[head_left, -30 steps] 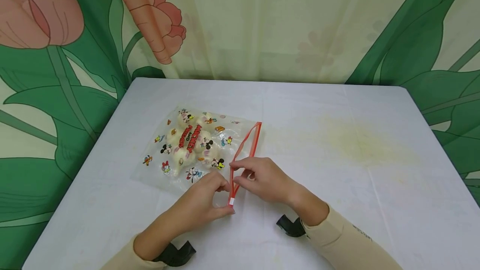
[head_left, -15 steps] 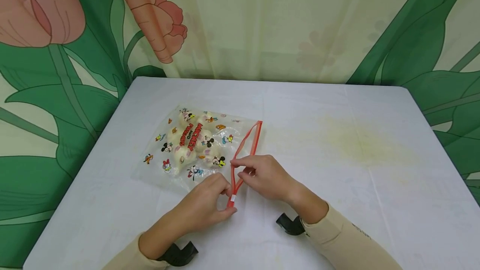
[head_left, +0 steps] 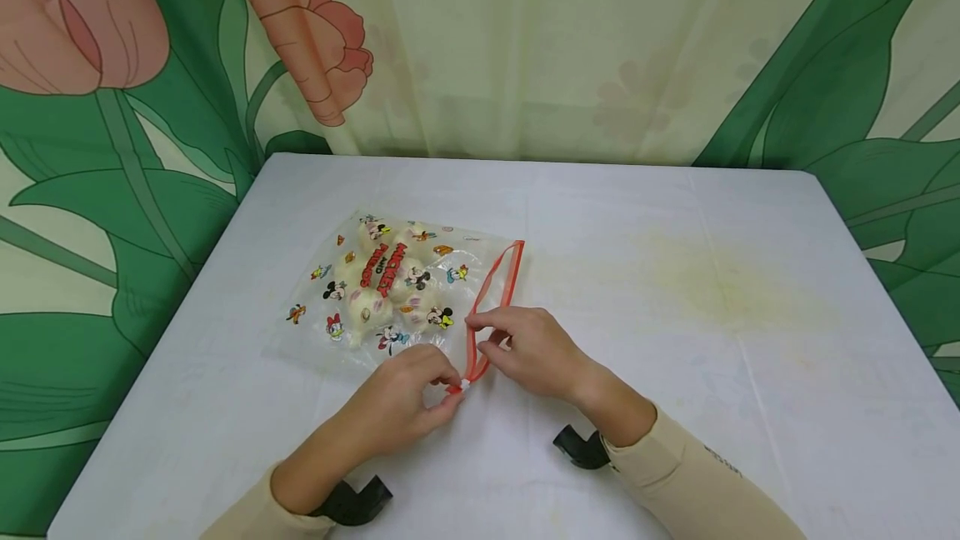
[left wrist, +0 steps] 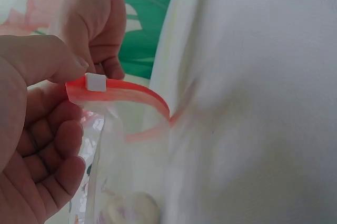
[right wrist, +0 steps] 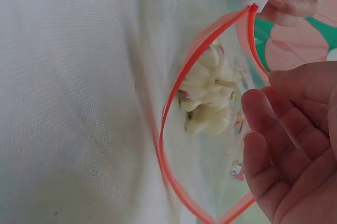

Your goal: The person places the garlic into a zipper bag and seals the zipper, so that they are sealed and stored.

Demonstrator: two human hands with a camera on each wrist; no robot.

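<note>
Here, left hand [head_left: 405, 402] pinches the white slider [head_left: 465, 385]; right hand [head_left: 528, 350] pinches the clear bag's [head_left: 390, 290] red zip strip [head_left: 491, 307] (mouth bowed open).

Your one readable marking: "MICKEY" in red capitals on the clear zip bag [head_left: 390, 286], near the counter's [head_left: 675, 290] left edge; smaller red lettering beside it stays illegible.

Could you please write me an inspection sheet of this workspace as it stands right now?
Surface: white table, faint yellowish stain on the right.
Job's things: printed zip bag lying flat, pale plush toys inside; red zip strip gaping open, white slider at near end.
Clutter: nothing seen.
Grippers: left hand pinches the slider end; right hand pinches the strip.
Cables: nothing seen.
Surroundings: floral curtain behind.
</note>
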